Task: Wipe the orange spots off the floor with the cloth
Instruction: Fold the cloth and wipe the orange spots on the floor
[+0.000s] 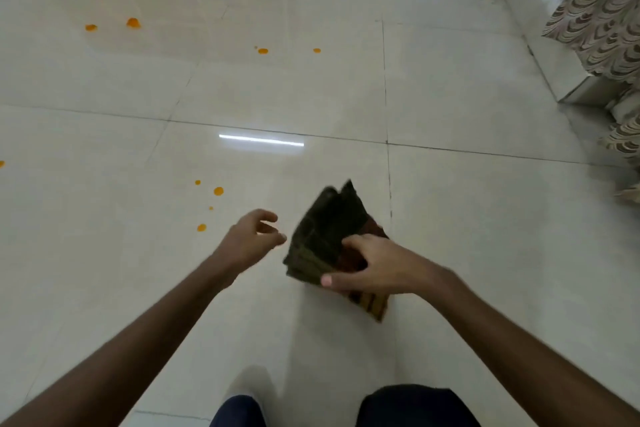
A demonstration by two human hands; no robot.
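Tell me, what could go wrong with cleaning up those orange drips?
The cloth is folded thick and held only by the right hand, so it might smear rather than lift the nearest spots. The spots are scattered; the far ones and the one at the left edge are easy to miss. The glossy floor may turn slippery once wiped.

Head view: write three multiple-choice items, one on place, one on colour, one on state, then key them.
1. Where is the nearest cluster of spots?
A. ahead-left of the left hand
B. right of the cloth
C. on the curtain

2. What colour is most of the cloth?
A. white
B. dark green
C. blue

3. What is the left hand doing?
A. gripping the cloth
B. pressing the floor
C. open, holding nothing

Key: A, the spots lie beyond the left hand; B, the cloth held by the right hand is dark green; C, its fingers are spread, empty.
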